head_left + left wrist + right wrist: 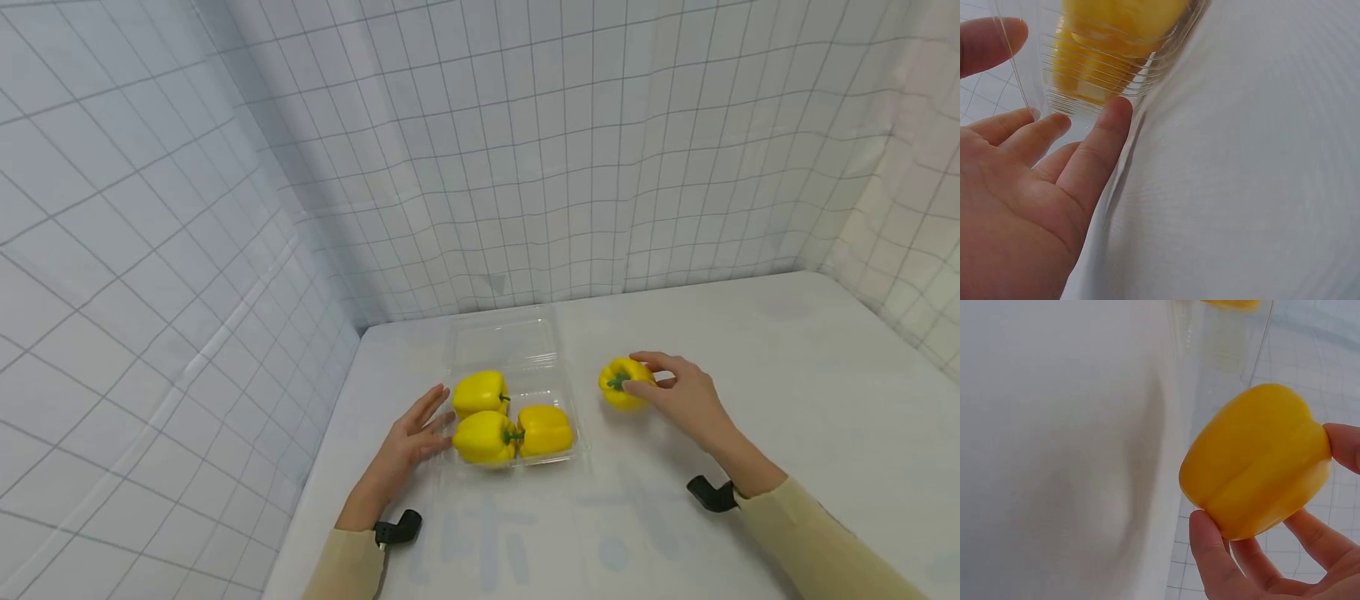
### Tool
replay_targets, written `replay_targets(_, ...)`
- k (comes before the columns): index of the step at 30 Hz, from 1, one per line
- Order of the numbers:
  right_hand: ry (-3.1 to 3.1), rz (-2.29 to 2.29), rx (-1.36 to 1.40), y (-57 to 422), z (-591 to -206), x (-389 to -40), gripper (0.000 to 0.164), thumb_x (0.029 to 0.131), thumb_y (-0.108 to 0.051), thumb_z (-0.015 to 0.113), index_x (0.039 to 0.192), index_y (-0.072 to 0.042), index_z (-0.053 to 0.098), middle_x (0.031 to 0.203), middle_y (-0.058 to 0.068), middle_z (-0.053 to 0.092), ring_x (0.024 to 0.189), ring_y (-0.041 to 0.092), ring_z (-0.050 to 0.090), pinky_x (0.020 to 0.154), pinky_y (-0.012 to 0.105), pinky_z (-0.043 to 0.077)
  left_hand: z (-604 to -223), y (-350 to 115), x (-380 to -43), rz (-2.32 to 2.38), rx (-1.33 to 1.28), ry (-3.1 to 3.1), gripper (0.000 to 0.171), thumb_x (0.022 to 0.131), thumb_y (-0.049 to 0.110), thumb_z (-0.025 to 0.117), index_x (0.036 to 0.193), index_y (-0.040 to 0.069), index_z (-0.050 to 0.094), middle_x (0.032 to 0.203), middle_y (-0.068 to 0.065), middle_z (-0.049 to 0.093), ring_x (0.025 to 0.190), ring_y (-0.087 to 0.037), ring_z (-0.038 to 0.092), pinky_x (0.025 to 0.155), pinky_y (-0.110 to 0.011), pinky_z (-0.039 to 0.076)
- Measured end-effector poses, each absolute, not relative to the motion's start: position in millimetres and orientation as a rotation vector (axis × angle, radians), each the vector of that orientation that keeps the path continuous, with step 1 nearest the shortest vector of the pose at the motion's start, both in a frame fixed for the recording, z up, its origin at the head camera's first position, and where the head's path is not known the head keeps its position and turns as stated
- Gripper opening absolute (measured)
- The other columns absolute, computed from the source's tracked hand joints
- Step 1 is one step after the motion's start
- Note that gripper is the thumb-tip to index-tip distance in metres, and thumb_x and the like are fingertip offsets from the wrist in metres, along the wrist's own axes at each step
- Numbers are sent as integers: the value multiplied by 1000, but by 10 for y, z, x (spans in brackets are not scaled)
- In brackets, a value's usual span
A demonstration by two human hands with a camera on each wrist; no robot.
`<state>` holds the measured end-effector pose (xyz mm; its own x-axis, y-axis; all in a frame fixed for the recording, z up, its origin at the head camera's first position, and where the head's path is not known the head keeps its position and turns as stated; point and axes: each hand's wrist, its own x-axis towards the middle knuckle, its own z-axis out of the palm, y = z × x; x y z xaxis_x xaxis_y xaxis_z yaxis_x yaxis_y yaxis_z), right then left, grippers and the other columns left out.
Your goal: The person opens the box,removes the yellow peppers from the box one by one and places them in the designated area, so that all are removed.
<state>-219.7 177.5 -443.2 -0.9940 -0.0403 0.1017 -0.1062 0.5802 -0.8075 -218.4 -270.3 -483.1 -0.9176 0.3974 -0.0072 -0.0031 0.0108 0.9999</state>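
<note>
A yellow bell pepper (1254,462) with a green stem is held between the thumb and fingers of my right hand (686,398), raised over the table to the right of a clear plastic container (551,379). Three more yellow bell peppers lie in that container: one at the back left (480,393), one at the front left (482,438) and one at the front right (546,431). My left hand (408,442) is at the container's left side, fingers extended. In the left wrist view its fingertips (1116,112) are right at the ribbed plastic wall.
The container's clear lid (502,340) lies folded back behind it, towards the rear of the white table (750,358). White grid-patterned curtains (525,167) stand behind the table and along both sides. A dark wrist camera (401,527) sits on the left wrist.
</note>
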Motion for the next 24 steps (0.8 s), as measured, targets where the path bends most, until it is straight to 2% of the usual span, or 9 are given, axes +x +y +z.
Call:
replay_targets(7,-2753,1457,103,1860,-4555,-2218,65,89,-58,68,143,-23,57,138,20,54,114,40,60,84,49,54,-4823,-2714,-2183,1975,424,2008,77,99,-3,53,163,18,17,166,-1,19,148,-34,29,105,-44,45)
replay_targets(14,-2782,1545,71,1899,-4617,-2206,67,92,-57,65,147,-21,52,143,23,49,117,40,58,82,41,55,-4814,-2729,-2138,1965,378,2017,76,99,-1,55,163,19,18,165,3,22,147,-31,30,106,-44,44)
replay_targets(24,-2804,1635,69,1994,-4586,-2217,71,96,-54,60,154,-16,41,148,27,41,124,43,49,86,40,57,-4825,-2700,-2181,1967,385,2018,75,100,2,55,163,22,19,166,3,20,148,-29,29,108,-45,42)
